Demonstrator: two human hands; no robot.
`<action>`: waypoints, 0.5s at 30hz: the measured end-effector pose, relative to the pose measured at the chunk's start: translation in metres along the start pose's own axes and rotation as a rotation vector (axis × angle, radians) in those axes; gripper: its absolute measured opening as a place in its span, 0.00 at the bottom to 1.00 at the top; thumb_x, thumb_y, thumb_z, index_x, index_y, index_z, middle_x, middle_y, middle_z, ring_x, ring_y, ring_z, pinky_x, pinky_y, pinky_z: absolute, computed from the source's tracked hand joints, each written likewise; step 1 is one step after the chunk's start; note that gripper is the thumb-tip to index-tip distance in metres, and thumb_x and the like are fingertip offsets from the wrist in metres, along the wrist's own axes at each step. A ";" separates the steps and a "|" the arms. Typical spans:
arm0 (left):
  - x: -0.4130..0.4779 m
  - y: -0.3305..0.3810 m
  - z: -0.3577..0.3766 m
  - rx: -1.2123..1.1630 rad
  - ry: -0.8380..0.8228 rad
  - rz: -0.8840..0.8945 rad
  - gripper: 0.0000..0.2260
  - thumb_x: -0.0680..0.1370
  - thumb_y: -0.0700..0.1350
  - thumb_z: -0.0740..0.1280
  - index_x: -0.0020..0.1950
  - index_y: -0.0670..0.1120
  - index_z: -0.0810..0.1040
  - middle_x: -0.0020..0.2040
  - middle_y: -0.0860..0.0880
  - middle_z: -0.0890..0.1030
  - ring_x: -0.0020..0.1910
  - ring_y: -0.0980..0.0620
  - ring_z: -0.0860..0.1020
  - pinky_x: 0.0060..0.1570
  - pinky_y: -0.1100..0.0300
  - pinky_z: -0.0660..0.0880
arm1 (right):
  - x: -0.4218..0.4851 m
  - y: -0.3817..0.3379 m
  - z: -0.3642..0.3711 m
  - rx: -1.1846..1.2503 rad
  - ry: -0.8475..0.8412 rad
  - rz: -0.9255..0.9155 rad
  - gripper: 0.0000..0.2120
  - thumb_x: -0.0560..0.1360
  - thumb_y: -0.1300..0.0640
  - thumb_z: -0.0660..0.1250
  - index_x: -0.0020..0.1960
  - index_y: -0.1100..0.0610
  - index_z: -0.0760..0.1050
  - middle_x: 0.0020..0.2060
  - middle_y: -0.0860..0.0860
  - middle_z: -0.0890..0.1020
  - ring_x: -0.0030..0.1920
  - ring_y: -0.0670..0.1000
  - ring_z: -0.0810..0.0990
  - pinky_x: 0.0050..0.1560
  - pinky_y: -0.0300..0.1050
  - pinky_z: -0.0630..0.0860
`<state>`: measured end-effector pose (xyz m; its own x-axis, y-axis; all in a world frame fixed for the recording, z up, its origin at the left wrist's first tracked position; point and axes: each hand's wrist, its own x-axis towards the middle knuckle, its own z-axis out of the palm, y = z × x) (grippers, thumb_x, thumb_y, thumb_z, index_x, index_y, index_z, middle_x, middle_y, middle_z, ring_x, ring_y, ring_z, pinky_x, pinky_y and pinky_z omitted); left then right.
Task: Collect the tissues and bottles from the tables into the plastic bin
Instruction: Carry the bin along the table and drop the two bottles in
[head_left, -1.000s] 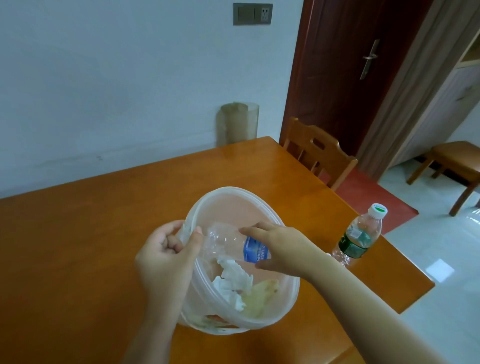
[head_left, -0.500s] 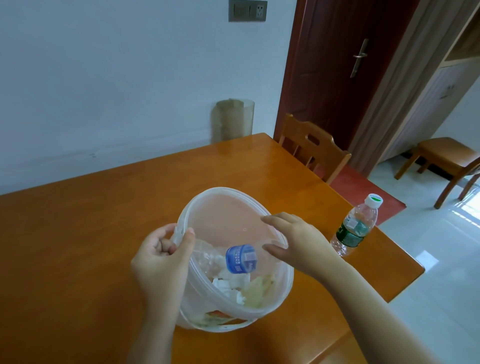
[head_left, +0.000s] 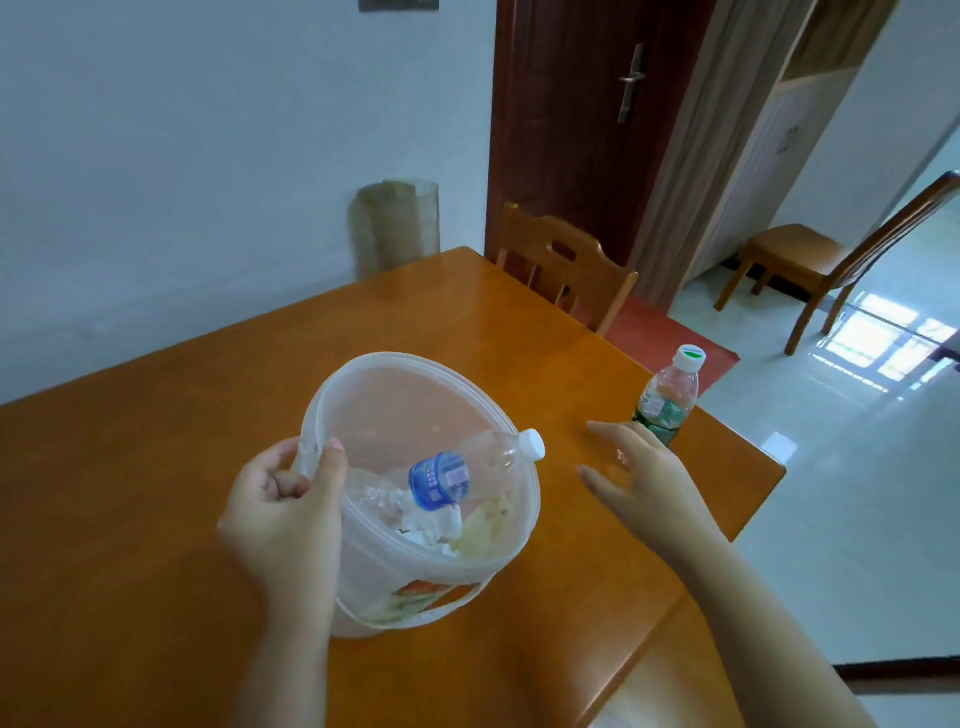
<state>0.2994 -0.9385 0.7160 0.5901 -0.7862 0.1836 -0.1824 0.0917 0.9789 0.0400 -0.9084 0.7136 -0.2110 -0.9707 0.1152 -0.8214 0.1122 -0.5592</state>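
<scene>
Your right hand (head_left: 641, 475) has left the bin (head_left: 363, 384), fingers spread near the green bottle (head_left: 667, 402); the blue bottle (head_left: 467, 470) lies inside on tissues (head_left: 431, 527), your left hand (head_left: 285, 512) pinching the rim.

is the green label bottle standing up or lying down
Upright. The green-label bottle stands on the table near its right edge, white cap on top, beside the open right hand.
</scene>
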 end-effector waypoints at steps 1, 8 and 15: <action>0.001 0.000 0.004 0.001 -0.008 0.006 0.11 0.68 0.49 0.72 0.48 0.51 0.78 0.28 0.49 0.75 0.26 0.55 0.73 0.31 0.63 0.72 | -0.001 0.005 -0.002 0.010 0.018 0.024 0.24 0.72 0.48 0.66 0.66 0.49 0.66 0.64 0.49 0.72 0.60 0.49 0.73 0.51 0.40 0.71; -0.002 0.007 0.042 0.026 -0.051 0.027 0.10 0.67 0.51 0.72 0.47 0.53 0.77 0.28 0.50 0.73 0.28 0.51 0.73 0.33 0.58 0.72 | 0.013 0.045 -0.014 0.054 0.111 0.106 0.23 0.71 0.49 0.67 0.64 0.51 0.68 0.62 0.51 0.74 0.59 0.51 0.74 0.50 0.39 0.70; -0.009 0.018 0.093 0.105 -0.126 0.067 0.12 0.69 0.51 0.71 0.51 0.51 0.79 0.28 0.48 0.74 0.27 0.50 0.74 0.32 0.58 0.72 | 0.044 0.099 -0.025 0.083 0.155 0.208 0.22 0.71 0.51 0.68 0.62 0.54 0.70 0.57 0.54 0.77 0.53 0.48 0.73 0.37 0.28 0.62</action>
<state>0.2181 -0.9865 0.7240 0.4717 -0.8515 0.2291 -0.3031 0.0875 0.9489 -0.0639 -0.9347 0.6833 -0.4547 -0.8836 0.1118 -0.7072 0.2818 -0.6484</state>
